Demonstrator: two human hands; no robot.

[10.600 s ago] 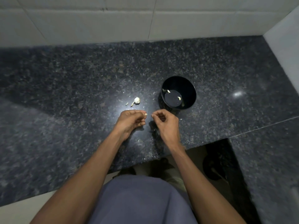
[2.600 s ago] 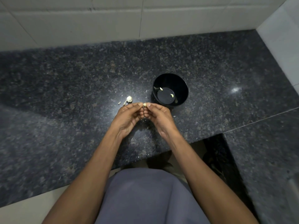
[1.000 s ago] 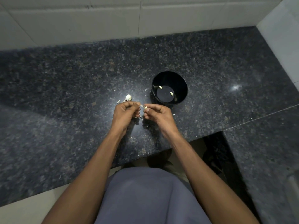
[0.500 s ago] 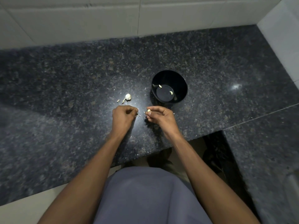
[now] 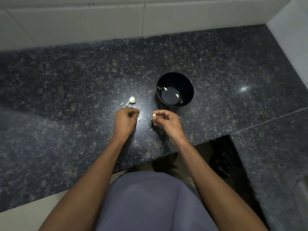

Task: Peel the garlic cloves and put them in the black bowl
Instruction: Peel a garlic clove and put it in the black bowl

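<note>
1. Head view: the right hand (image 5: 166,121) pinches a peeled garlic clove (image 5: 154,115) at centre frame, just below the black bowl (image 5: 186,82), which holds two cloves.
2. The left hand (image 5: 125,119) is curled over skin scraps on the counter (image 5: 66,90); its hold is unclear.
3. Next, likely: carry the clove over the rim and let go.

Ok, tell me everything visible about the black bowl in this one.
The black bowl is round, deep and glossy, plastic by the look of it, standing upright on the dark speckled granite counter. Inside lie two pale peeled cloves, apart, at the floor's edge; faint shapes on the wall may be reflections. Bits of garlic skin lie beside it. The right hand, just in front, pinches another clove without touching the bowl.
</note>
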